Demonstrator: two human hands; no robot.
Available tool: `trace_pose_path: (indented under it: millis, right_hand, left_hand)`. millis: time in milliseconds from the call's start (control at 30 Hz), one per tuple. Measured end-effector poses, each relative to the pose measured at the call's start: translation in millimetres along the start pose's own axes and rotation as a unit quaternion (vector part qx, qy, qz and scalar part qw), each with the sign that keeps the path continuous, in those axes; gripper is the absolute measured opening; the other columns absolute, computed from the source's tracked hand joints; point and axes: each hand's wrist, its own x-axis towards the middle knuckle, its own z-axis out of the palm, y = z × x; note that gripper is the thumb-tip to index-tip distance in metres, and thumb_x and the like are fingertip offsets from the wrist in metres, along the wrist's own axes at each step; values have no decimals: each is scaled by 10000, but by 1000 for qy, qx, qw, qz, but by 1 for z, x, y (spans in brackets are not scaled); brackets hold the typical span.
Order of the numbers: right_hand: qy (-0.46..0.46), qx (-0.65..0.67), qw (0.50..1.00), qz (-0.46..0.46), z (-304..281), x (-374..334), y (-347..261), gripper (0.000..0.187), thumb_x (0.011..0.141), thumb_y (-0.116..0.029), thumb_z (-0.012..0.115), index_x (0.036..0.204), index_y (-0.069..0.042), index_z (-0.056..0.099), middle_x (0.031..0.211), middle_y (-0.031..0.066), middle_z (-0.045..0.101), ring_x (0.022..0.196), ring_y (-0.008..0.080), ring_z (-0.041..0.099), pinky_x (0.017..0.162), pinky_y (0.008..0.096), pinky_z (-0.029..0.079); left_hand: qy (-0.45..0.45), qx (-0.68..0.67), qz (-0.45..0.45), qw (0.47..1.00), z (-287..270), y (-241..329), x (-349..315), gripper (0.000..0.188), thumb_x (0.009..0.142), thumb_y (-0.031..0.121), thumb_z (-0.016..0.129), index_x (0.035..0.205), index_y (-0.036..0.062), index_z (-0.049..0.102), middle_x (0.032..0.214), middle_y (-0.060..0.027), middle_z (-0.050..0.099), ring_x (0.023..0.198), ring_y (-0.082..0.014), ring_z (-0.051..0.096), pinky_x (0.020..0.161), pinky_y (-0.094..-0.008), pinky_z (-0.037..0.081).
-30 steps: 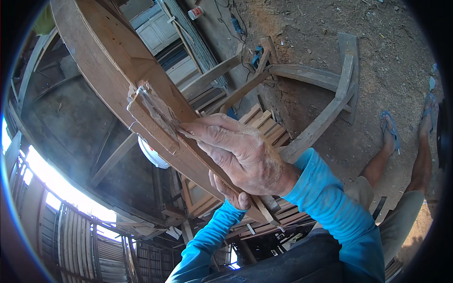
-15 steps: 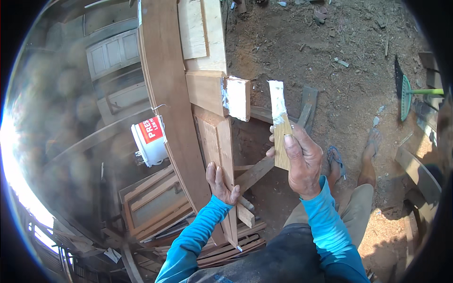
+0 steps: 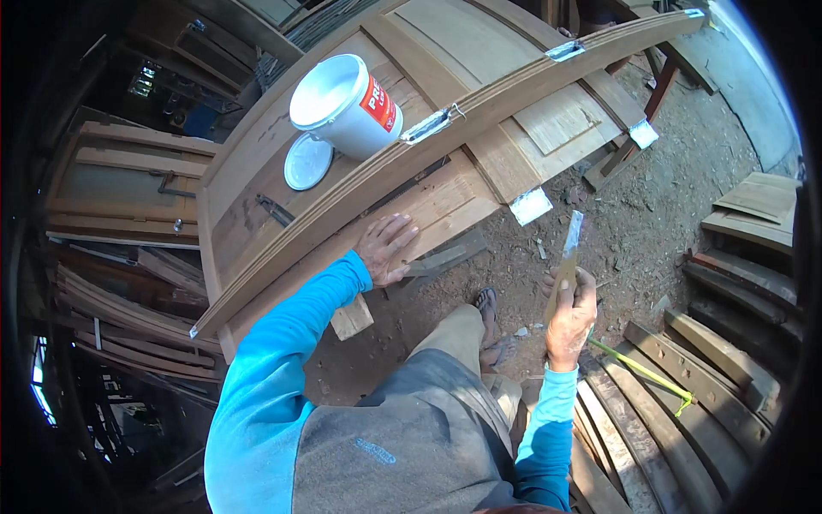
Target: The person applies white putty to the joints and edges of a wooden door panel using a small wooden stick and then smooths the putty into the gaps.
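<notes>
A person in blue sleeves stands at a wooden panel (image 3: 445, 206), the right hand (image 3: 571, 321) pinching a flat stick (image 3: 572, 236) tipped in white paste, held just off the panel's edge. The left hand (image 3: 387, 248) lies on the wood with fingers loosely spread, gripping nothing. A white bucket (image 3: 360, 120) and a round lid (image 3: 308, 161) sit behind the long bar (image 3: 501, 107).

Two jutting wood ends, one near (image 3: 531, 206) and one far (image 3: 643, 134), already wear white, as do two slots in the bar. The work looks well advanced, though the bar's slots and the white ends remain apart. A block (image 3: 351, 317) by the left forearm shows bare wood; whether it needs paste cannot be told.

Compared with half a second ago, the view has swung to bring in the lid and the far white end, while the left hand remains on the panel and the stick stays in the right.
</notes>
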Motion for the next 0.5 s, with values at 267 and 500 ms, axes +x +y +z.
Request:
trace_pose_path:
  millis: [267,500]
  right_hand:
    - [-315,-341,755,-464,184,128,-216,240,973,-12,637,1192,-76,710,1106,156,744,1014,357,740,821,481,585]
    - [-429,-557,400,-587,425,211,-233,210,976,-52,633,1140,-66,762,1010,158,784,958,359,770,860,469,619]
  left_hand:
    - [34,-45,-74,996,18,7,9,970,820,434,832,1640,138,405,1662,-196,402,1500,-439,433,1212,-574,395]
    - [71,-87,-105,988,19,3,10,992,779,516,862,1602,124,471,1640,-192,443,1506,-395,449,1179,-534,437]
